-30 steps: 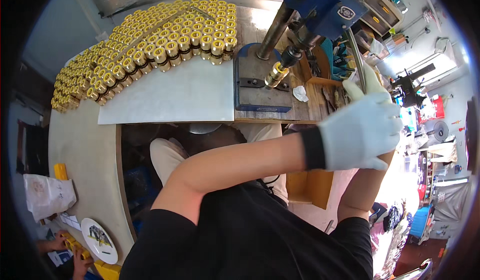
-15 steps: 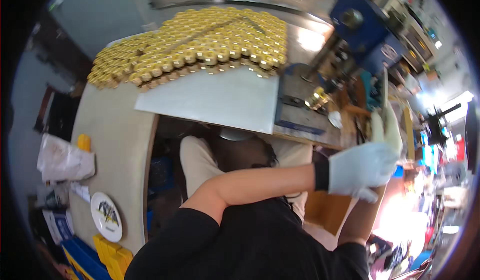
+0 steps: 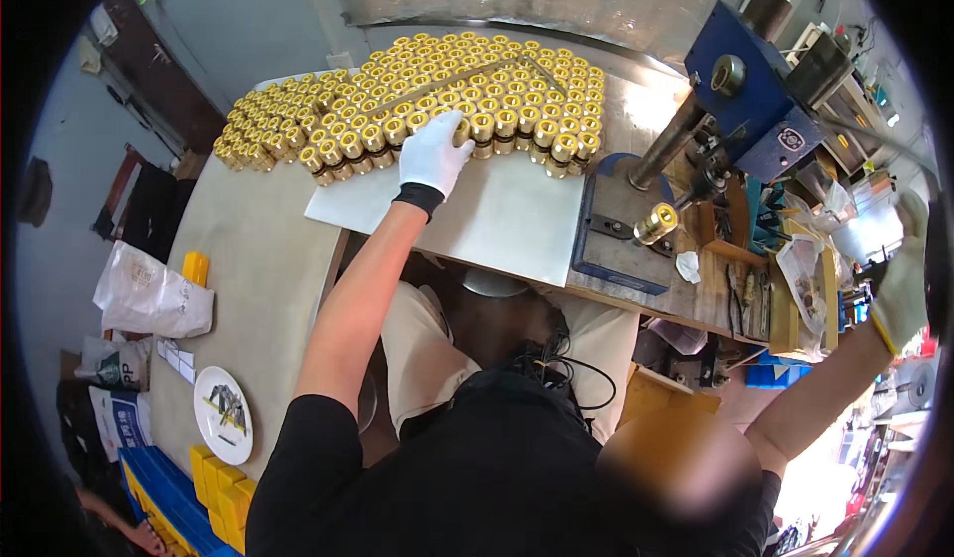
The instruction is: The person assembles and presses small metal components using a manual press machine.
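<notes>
My left hand [image 3: 435, 157], in a white glove with a black cuff, reaches to the front row of brass fittings [image 3: 447, 75]. Its thumb and fingers close round one brass fitting [image 3: 461, 132] at the row's edge. Far to the right, my right hand [image 3: 902, 284], also gloved, is raised near the end of the lever [image 3: 874, 132] of a blue bench press [image 3: 750, 85]. Its fingers lie at the picture's rim, so their grip is unclear. A single brass fitting [image 3: 656, 222] sits tilted at the press base [image 3: 621, 264], away from both hands.
A white sheet [image 3: 487, 209] lies before the fittings, with a thin metal strip [image 3: 447, 82] across their tops. Hand tools [image 3: 740, 294] and a wooden tray [image 3: 723, 221] are right of the press. On the left table are a plate [image 3: 206, 428], a plastic bag [image 3: 149, 294] and yellow boxes [image 3: 221, 492].
My left hand has swung from beside my right arm over to the brass fittings and closed on one. My right hand has moved farther right. The view has shifted and sharpened.
</notes>
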The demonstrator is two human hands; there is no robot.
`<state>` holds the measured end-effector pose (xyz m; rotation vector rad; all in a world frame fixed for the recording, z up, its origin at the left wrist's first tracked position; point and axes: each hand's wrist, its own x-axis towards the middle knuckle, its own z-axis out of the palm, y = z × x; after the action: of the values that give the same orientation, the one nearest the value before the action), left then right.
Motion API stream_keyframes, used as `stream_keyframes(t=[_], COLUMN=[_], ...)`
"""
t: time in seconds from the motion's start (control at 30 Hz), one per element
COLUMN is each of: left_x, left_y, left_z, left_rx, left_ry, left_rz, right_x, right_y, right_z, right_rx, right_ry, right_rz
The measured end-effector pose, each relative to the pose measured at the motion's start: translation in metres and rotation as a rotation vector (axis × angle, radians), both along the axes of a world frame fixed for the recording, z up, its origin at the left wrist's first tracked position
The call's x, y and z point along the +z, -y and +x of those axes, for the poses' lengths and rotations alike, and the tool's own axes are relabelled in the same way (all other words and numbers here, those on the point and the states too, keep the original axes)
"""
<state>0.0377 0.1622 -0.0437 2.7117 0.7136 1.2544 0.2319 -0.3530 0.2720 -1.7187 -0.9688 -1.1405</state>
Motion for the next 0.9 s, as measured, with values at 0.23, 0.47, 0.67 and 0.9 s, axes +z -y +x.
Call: stream_keyframes(t=[0.23, 0.47, 0.67, 0.9], left_x=[0.012, -0.024, -0.041, -0.036], left_y=[0.003, 0.005, 0.008, 0.04], left_z=[0.013, -0.028, -0.044, -0.055], left_rx=[0.051, 0.071, 0.036, -0.202], left_ry=[-0.097, 0.037, 0.159, 0.416], left_rz=[0.034, -0.103, -0.54, -1.133], right_x=[-0.182, -0.259, -0.265, -0.25], right_y=[-0.07, -0.131, -0.137, -0.139], right_z=[-0.027, -0.054, -0.035, -0.056], right_rx=[-0.043, -0.021, -0.081, 0.018], right_ry=[-0.516, -0.804, -0.864, -0.9], right_rz=[-0.346, -0.333, -0.299, -0.008])
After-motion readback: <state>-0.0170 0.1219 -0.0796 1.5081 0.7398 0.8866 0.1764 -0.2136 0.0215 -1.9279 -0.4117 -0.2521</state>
